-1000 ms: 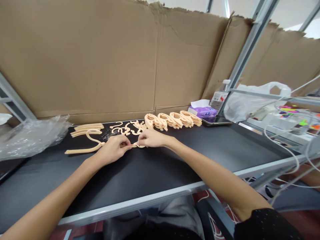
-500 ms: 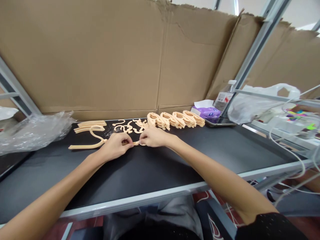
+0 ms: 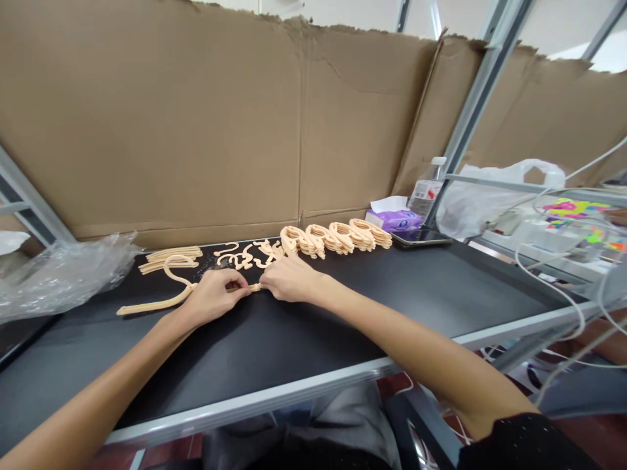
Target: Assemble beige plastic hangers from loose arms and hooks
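My left hand (image 3: 219, 295) pinches a cream-coloured bendy strip (image 3: 254, 287), which runs across to my right hand (image 3: 290, 279). The right hand's fingers are closed on the strip's other end, and the fingertips hide much of it. On the table to the left of my left hand lies a longer curved cream strip (image 3: 155, 305) with a looped upper part; whether it joins the held piece is hidden. Just beyond both hands are several small curled cream pieces (image 3: 241, 260). Looped cream strips (image 3: 318, 241) lie in overlapping stacks behind my right hand.
Straight cream strips (image 3: 171, 256) are bundled at the back left, beside crumpled clear plastic (image 3: 73, 271). A purple tissue pack (image 3: 396, 220), a bottle (image 3: 427, 192) and a dark flat device (image 3: 421, 237) stand or lie back right. Cardboard (image 3: 196, 130) walls the black table (image 3: 392, 300).
The view has shifted, so the scene sits slightly left and lower. Both hands keep hold of the strip, with little visible change in their pose.
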{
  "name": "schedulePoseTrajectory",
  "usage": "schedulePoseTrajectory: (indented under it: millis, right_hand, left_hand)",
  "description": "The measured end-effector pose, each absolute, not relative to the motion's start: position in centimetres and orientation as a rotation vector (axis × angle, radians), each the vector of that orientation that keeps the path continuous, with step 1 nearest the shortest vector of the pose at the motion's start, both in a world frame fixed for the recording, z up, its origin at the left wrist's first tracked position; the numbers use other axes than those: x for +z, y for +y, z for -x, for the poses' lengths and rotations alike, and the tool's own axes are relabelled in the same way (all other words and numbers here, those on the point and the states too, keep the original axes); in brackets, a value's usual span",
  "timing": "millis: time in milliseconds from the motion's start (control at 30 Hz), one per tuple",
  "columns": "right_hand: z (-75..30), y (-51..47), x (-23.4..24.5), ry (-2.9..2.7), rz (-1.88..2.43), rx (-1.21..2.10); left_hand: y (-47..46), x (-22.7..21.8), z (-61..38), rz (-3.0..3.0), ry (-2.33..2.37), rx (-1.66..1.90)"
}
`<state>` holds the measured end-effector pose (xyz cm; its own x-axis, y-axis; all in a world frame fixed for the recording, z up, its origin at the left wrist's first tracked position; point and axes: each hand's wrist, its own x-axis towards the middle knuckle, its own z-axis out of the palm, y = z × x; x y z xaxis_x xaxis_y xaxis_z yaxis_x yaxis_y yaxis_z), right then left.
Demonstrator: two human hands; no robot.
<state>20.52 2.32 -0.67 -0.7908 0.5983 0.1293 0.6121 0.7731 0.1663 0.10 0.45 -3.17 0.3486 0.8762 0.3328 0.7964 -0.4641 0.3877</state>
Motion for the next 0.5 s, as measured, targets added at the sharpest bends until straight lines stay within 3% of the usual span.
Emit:
schedulePoseTrajectory:
  millis: [500]
  right_hand:
    - [-20.1,2.82,-1.54,-2.87,0.903,-0.337]
  left_hand:
    - [0.34,-3.41,-0.1,-2.365,1.554,0.807]
